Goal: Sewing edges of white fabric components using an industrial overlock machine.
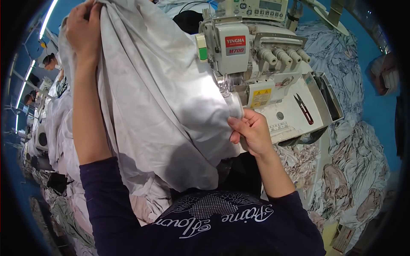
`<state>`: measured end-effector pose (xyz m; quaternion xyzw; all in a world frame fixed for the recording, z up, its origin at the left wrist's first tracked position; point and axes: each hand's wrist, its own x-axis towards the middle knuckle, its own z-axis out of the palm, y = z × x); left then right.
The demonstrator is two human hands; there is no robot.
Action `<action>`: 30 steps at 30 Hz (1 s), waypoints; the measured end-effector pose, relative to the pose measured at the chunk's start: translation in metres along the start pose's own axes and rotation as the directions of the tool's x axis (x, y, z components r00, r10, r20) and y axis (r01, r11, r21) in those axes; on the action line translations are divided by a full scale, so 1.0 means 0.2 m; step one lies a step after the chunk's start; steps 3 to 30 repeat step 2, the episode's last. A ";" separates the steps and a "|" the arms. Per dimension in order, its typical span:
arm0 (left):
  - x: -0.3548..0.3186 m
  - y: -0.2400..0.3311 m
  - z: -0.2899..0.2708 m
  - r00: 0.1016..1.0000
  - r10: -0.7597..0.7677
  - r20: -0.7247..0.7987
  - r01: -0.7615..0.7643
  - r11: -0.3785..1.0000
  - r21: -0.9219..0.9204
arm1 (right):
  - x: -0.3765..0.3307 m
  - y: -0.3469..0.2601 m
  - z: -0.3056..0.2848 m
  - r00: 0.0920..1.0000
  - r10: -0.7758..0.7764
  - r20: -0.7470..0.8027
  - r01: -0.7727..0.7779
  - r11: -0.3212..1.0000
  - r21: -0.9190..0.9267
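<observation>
A large pale grey-white cloth (145, 81) hangs in folds across the front of a white overlock sewing machine (232, 55). My left hand (83, 27), raised at the far left, grips the upper edge of this cloth with the fingers closed. Close to the machine's presser foot, my right hand (252, 130) pinches the cloth's hemmed edge between thumb and fingers. That edge lies at the needle area, under the bright lamp light. Whether the needle is in the cloth cannot be made out.
Dark-handled thread snips (304, 110) lie on the machine's white bed, right of my right hand. Four-free heaps of crumpled pale fabric (354, 170) are piled at the right, more at the left. A control panel (260, 9) tops the machine. Other people sit far left.
</observation>
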<state>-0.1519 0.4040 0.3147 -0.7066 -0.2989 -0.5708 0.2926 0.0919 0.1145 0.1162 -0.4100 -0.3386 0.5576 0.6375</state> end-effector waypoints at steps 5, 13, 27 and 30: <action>0.04 -0.01 -0.02 1.000 0.009 0.012 -0.009 0.998 0.056 | 0.00 0.01 0.00 1.000 -0.002 0.018 0.002 1.000 0.000; 0.04 -0.01 -0.02 1.000 0.009 0.012 -0.009 0.998 0.056 | 0.00 0.01 0.00 1.000 -0.002 0.018 0.002 1.000 0.000; 0.04 -0.01 -0.02 1.000 0.009 0.012 -0.009 0.998 0.056 | 0.00 0.01 0.00 1.000 -0.002 0.018 0.002 1.000 0.000; 0.04 -0.01 -0.02 1.000 0.009 0.012 -0.009 0.998 0.056 | 0.00 0.01 0.00 1.000 -0.002 0.018 0.002 1.000 0.000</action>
